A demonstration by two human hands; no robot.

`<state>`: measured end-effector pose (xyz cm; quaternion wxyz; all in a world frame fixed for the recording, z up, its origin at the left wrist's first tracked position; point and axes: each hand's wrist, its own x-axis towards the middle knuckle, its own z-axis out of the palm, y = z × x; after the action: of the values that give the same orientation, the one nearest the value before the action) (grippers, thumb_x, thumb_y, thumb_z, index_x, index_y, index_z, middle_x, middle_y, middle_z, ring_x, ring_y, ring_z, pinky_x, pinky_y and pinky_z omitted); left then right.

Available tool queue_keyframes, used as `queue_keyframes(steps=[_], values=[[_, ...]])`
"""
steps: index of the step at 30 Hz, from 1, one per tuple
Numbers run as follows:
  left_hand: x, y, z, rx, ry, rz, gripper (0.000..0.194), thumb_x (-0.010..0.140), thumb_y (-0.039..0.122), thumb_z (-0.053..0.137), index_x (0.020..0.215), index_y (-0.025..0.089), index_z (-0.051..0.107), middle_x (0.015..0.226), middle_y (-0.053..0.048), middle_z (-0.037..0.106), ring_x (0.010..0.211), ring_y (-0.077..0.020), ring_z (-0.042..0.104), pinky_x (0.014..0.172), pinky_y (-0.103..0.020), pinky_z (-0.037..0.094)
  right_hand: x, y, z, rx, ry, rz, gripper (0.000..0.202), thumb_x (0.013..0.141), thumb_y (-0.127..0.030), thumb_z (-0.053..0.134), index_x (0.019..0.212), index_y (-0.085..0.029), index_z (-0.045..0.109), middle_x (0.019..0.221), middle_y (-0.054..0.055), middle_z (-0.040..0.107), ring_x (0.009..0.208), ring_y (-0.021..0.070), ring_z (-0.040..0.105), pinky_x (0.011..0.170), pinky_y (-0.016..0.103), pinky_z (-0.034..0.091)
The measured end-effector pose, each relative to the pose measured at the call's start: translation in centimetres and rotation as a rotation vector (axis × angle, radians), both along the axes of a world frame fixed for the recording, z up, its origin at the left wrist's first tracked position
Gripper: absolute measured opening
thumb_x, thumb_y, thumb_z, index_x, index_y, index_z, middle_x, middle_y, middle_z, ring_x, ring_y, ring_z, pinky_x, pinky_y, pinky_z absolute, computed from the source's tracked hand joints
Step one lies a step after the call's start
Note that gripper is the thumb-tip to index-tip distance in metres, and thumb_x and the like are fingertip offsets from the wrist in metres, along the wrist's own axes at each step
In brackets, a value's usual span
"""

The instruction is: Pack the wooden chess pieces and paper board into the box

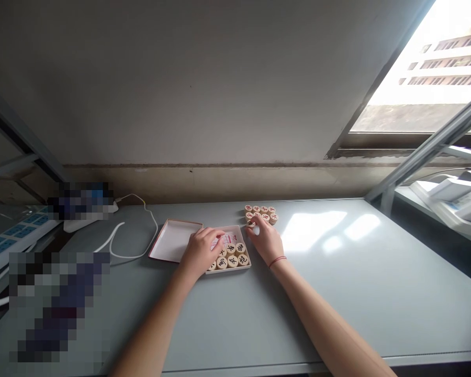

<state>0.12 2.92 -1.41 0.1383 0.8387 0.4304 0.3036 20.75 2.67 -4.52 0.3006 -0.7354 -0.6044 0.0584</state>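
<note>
Near the far edge of the surface [337, 293], the red pieces [264, 209] stand in a close block, its long axis running side to side, roughly along that edge. The block lies just beyond the right hand [267, 241], which is much the nearer of the two. From the box [231, 270], it lies toward the far right, just past the box's far right corner.

The right hand has its thumb and fingers bent in at the near side of the block; whether they grip a piece, I can't tell. The left hand [199, 251] is well apart from it, loosely curved over the left side of the box, with a gap between thumb and forefinger and nothing seen held there. Behind that hand, the lid [176, 241] lies inner side up, left of the box.

Count: one box, one lid. Eight red pieces show in two rows of four, with perhaps more under the right fingers. Seven black pieces [232, 261] show, wholly or partly, in the near part of the box; the left hand may hide others.
</note>
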Motion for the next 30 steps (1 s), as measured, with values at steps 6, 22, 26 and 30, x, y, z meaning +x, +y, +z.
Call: queue_keyframes(steps=[6, 22, 26, 30], values=[[-0.2, 0.1, 0.0, -0.003, 0.034, 0.023, 0.02, 0.086, 0.019, 0.049, 0.095, 0.022, 0.067, 0.091, -0.004, 0.069, 0.087, -0.02, 0.059, 0.08, -0.033, 0.046, 0.0, -0.1, 0.5, -0.014, 0.023, -0.007, 0.016, 0.083, -0.03, 0.055, 0.097, -0.023, 0.056, 0.102, 0.005, 0.063, 0.075, 0.0173, 0.059, 0.054, 0.024, 0.035], [-0.2, -1.0, 0.3, -0.136, 0.233, 0.028, 0.012, 0.081, 0.029, 0.055, 0.073, 0.022, 0.061, 0.077, -0.003, 0.067, 0.093, -0.026, 0.054, 0.081, -0.039, 0.038, -2.3, -1.3, 2.8, -0.11, 0.148, 0.308, 0.045, 0.092, -0.05, 0.035, 0.062, -0.022, 0.055, 0.052, -0.001, 0.053, 0.047, 0.0138, 0.047, 0.046, 0.024, 0.029], [-0.4, -0.5, 1.0, -0.171, 0.131, -0.005, 0.011, 0.084, 0.032, 0.054, 0.081, 0.023, 0.059, 0.078, 0.0, 0.066, 0.083, -0.0206, 0.059, 0.084, -0.037, 0.039, -2.1, -1.5, 3.2, -0.001, 0.211, 0.236, 0.029, 0.09, -0.042, 0.039, 0.091, -0.022, 0.059, 0.053, -0.003, 0.052, 0.048, 0.0141, 0.049, 0.047, 0.024, 0.033], [-0.5, -0.1, 1.5, -0.268, -0.178, 0.078, 0.019, 0.087, 0.04, 0.051, 0.094, 0.023, 0.057, 0.087, -0.002, 0.066, 0.083, -0.0181, 0.062, 0.078, -0.03, 0.045, -2.6, -2.2, 3.6, 0.125, 0.117, 0.463, 0.035, 0.082, -0.033, 0.053, 0.115, -0.02, 0.052, 0.086, 0.004, 0.064, 0.064, 0.0146, 0.056, 0.057, 0.025, 0.041]])
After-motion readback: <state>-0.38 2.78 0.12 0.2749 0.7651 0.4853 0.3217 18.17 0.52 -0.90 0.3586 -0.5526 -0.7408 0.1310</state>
